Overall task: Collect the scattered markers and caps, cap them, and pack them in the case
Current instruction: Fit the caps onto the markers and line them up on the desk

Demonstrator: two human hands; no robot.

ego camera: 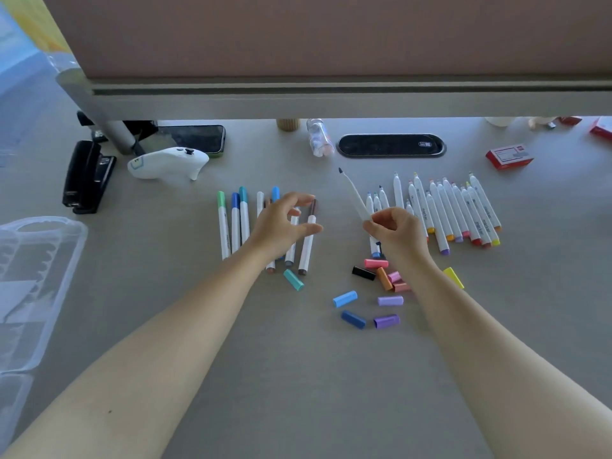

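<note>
My right hand [395, 235] grips an uncapped white marker [355, 195], dark tip pointing up and away. My left hand [285, 223] hovers with spread, relaxed fingers over a row of capped markers [235, 220] and holds nothing. A second row of uncapped markers [463, 210] lies to the right of my right hand. Loose caps are scattered in front: teal cap [293, 279], black cap [363, 272], pink cap [376, 263], light blue cap [345, 298], dark blue cap [353, 319], purple caps [386, 321] and a yellow cap [453, 277]. The clear plastic case [36, 283] lies at the left edge.
A black stapler [86, 177], a white controller [167, 162] and a phone [195, 138] sit at the back left. A small bottle [319, 138], a black cable grommet [390, 145] and a red box [509, 156] lie along the back under the partition [331, 101].
</note>
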